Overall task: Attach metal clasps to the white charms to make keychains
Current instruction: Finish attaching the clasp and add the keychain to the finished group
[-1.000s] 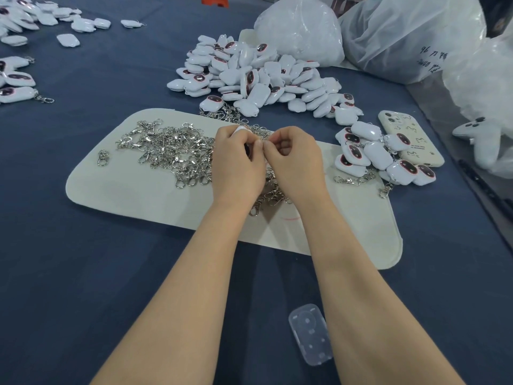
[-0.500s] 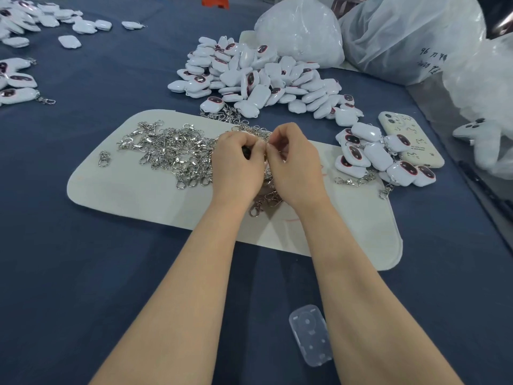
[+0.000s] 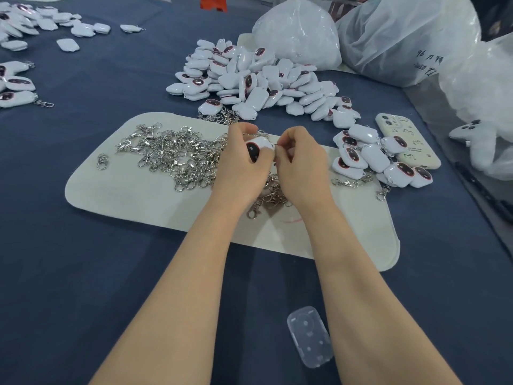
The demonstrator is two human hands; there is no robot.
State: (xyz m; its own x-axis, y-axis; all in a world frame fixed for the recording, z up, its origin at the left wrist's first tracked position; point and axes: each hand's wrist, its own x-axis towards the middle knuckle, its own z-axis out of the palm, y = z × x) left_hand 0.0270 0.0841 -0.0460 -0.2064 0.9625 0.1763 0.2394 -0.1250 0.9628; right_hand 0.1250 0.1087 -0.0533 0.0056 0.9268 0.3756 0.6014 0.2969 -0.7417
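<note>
**Desk:** What's nearest on your feed?

**Operator:** I see a clear case point(image 3: 309, 340) lying flat on the blue cloth point(image 3: 69, 273), between the two forearms. Past it is a white mat point(image 3: 133, 201), and both hands are over its middle.

**Desk:** What are the hands doing?

**Operator:** The left hand point(image 3: 241, 168) has its fingers curled round a charm point(image 3: 261, 145), dark face toward me, held just above the mat. The right hand point(image 3: 304, 165) pinches a metal bit point(image 3: 276, 147) with thumb and forefinger, right at the charm's right edge. I can't tell if that bit is a ring or a whole clasp.

**Desk:** And the clasps?

**Operator:** I see a heap of clasps point(image 3: 172, 154) on the mat left of the left hand. More of them show under the wrists. A lone clasp point(image 3: 102, 161) sits apart near the mat's left edge.

**Desk:** What's to the right?

**Operator:** Keychains point(image 3: 369, 159) are bunched at the mat's right end, with their clasps trailing toward me. They touch a phone point(image 3: 416, 154) that lies face down.

**Desk:** And farther back?

**Operator:** I see a charm pile point(image 3: 258, 81) on the cloth beyond the mat. Behind that are plastic bags point(image 3: 402, 37). More charms point(image 3: 16, 87) are scattered far left.
</note>
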